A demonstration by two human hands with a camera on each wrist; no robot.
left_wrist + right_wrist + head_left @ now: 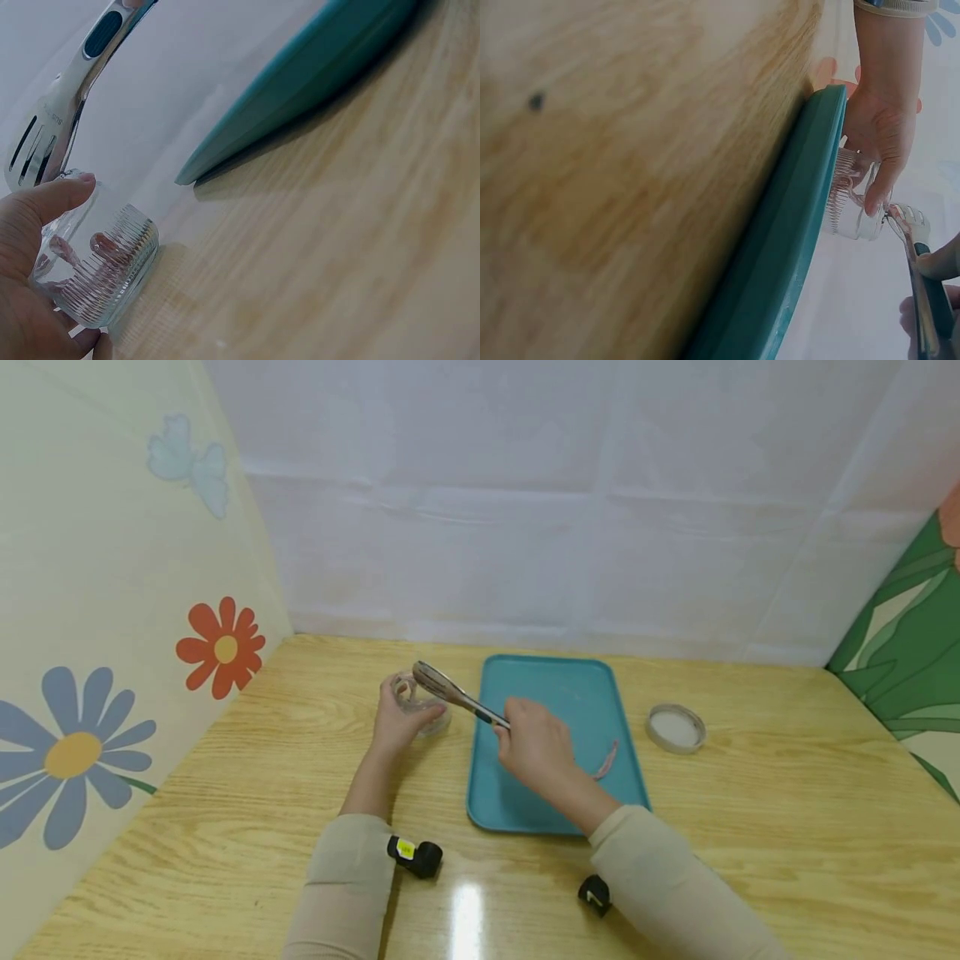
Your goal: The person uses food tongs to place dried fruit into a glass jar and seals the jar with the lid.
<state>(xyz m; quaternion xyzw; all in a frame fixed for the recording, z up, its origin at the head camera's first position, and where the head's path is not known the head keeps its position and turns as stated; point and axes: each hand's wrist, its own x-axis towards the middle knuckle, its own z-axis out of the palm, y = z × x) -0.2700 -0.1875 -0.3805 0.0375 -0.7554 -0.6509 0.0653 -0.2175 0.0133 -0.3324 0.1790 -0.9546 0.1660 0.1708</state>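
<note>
While the person's left hand (401,722) grips a clear ribbed glass jar (124,262) holding pinkish pieces (107,247), just left of the teal rectangular tray (551,681) from their side, the right hand (536,739) above that tray grips slotted silver metal tongs (442,683), head near the jar's rim. One thin pinkish strip (607,760) lies on the tray's right half; shallow round whitish lid-like dish (677,729) sits right of it.

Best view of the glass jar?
Left wrist: the glass jar shows large, with pinkish pieces visible inside. Head: small, partly covered by the left hand. Right wrist: smaller, partly behind that hand, contents less clear.
</note>
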